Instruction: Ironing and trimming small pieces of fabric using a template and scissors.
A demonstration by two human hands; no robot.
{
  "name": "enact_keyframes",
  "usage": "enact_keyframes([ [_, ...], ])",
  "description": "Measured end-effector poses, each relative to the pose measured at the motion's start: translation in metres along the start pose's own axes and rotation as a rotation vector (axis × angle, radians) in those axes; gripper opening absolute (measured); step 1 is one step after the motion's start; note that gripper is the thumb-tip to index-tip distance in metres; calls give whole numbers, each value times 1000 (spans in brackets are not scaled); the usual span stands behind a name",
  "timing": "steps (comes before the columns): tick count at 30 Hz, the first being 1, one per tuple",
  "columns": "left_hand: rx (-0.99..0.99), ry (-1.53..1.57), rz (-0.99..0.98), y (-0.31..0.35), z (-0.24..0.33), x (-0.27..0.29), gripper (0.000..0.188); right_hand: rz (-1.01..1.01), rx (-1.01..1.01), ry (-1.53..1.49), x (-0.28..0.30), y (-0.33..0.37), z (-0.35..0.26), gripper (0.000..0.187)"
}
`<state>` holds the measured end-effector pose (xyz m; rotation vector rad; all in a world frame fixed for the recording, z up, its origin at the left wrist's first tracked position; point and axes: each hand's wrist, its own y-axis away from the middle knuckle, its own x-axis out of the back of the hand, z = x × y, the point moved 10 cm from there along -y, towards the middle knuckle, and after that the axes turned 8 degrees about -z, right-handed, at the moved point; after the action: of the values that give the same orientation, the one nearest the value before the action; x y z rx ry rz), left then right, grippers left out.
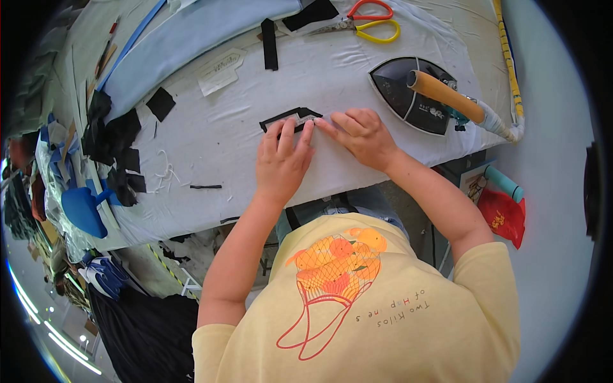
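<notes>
A small black fabric piece (273, 121) with a pale stiff shape on it lies on the white-covered table. My left hand (281, 156) rests over its lower edge, with the fingers stretched out and pressing it down. At the right end of the piece, my right hand (365, 137) has its index finger reaching to the edge, close to the left index fingertip. The other right fingers are curled in, and the right thumb is mostly hidden. Beyond the right hand stands an iron (408, 89) with a wooden handle, apart from both hands.
Scissors (378, 30) with red and yellow handles lie at the far side. Nearby are a black strip (269, 48), a paper pattern (220, 72) and folded light-blue fabric (191, 57). Black scraps (115, 134) and white thread (167, 171) lie left; a hose (504, 132) trails from the iron.
</notes>
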<state>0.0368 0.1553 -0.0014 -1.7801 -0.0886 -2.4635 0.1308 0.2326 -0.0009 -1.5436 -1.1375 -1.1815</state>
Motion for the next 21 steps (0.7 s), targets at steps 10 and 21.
enact_keyframes([
  [10, -16, 44, 13, -1, 1, 2, 58, 81, -4, -333, 3, -21, 23, 32],
  [21, 2, 18, 8, 0, 1, 1, 59, -2, 174, -294, 2, -56, 13, 12],
])
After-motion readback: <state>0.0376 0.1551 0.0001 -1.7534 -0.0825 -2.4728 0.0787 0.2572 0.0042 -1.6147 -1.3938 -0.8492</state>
